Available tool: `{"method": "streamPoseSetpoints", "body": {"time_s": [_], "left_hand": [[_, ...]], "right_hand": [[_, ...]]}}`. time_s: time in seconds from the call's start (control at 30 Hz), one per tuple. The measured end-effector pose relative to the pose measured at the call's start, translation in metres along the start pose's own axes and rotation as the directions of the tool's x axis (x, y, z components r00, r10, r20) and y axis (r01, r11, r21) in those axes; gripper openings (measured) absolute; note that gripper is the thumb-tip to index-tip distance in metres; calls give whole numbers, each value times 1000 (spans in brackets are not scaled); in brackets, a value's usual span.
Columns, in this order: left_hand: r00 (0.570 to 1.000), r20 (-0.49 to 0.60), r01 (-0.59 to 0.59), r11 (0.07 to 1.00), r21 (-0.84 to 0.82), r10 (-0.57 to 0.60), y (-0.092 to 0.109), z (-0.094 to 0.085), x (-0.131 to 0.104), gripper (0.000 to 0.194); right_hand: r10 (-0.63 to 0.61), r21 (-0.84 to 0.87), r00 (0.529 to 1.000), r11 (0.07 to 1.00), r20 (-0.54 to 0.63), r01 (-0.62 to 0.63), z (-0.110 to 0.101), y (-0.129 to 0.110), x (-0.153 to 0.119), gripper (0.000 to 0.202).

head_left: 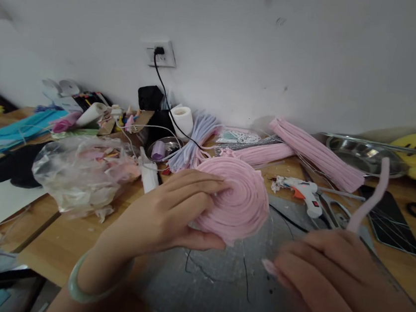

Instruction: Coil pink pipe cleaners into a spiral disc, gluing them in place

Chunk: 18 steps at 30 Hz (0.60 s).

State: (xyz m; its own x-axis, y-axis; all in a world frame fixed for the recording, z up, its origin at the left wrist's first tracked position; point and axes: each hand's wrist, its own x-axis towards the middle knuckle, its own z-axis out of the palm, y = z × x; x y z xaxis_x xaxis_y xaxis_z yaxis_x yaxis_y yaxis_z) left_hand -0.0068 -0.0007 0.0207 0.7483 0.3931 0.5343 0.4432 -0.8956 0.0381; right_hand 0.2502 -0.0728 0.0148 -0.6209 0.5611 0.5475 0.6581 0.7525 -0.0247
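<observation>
A pink disc of coiled pipe cleaner (pixel 245 205), wound in a flat spiral, is tilted up in the middle of the head view. My left hand (pixel 174 209) grips it from the left, fingers over its face and thumb under its lower edge. At the right, my slightly blurred right hand (pixel 333 275) is closed around a single pink pipe cleaner (pixel 372 199). One end of that strip rises above the knuckles; a pale tip shows by the fingertips. A gap separates this hand from the disc.
A grey mat (pixel 185 288) lies beneath. Behind it are a glue gun (pixel 306 195), scissors (pixel 333 210), a phone (pixel 392 222), pink pipe cleaner bundles (pixel 317 153), a lilac bundle (pixel 194 142) and a metal bowl (pixel 366 154). A plastic bag (pixel 78 174) sits left.
</observation>
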Motion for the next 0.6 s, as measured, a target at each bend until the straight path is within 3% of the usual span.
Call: {"method": "streamPoseSetpoints", "body": {"time_s": [0.2, 0.4, 0.5, 0.6], "left_hand": [[1000, -4, -12, 996, 86, 12, 7, -1, -1, 31], [1000, 2, 14, 992, 129, -15, 14, -2, 1, 27], [999, 29, 38, 992, 123, -41, 16, -2, 2, 26], [997, 34, 62, 992, 113, -66, 17, -3, 3, 24]], "right_hand": [[-78, 89, 997, 993, -14, 79, 21, 4, 10, 18], [-170, 53, 977, 983, -128, 178, 24, 11, 13, 19], [-159, 48, 971, 984, -179, 170, 28, 14, 13, 14], [-149, 78, 977, 984, -153, 162, 33, 16, 11, 14]]}}
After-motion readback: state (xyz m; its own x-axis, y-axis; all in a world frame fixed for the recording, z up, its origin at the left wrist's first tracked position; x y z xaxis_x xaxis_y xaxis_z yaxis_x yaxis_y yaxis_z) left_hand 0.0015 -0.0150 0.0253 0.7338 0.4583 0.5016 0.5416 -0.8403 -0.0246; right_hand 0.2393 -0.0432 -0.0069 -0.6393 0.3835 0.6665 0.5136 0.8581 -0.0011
